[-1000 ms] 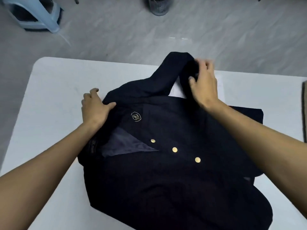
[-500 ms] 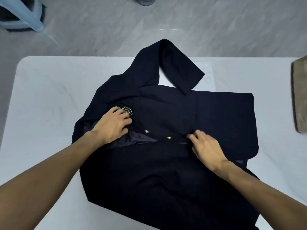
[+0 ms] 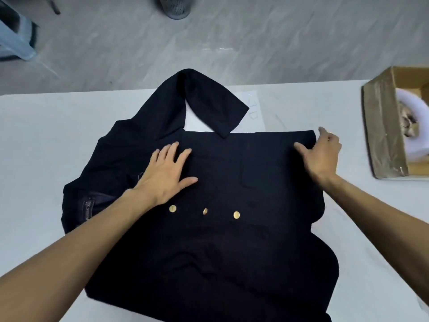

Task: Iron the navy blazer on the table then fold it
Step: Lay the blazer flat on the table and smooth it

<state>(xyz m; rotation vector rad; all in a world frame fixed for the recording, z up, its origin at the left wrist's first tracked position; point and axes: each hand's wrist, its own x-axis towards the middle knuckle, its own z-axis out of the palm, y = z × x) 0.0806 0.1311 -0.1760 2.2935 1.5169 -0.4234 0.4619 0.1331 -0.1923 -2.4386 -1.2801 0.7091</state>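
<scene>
The navy blazer [image 3: 232,240] lies spread on the white table [image 3: 46,135], three gold buttons in a row across its middle. One sleeve [image 3: 209,101] is bent back over itself at the far edge. My left hand [image 3: 164,173] lies flat on the cloth with fingers spread, just left of centre and beyond the buttons. My right hand [image 3: 321,154] is at the blazer's far right corner, thumb on top of the cloth and fingers curled over its edge, pinching it. No iron is in view.
An open cardboard box [image 3: 383,126] with white padding inside stands on the table at the right edge. A sheet of paper [image 3: 255,112] lies under the sleeve. On the floor beyond are a dark mesh bin [image 3: 176,6] and a pale blue stool [image 3: 16,40].
My right hand left the sleeve, crossed the blazer's middle, and now holds the far right corner. My left hand moved from the left shoulder toward the centre and flattened. The sleeve stays folded back.
</scene>
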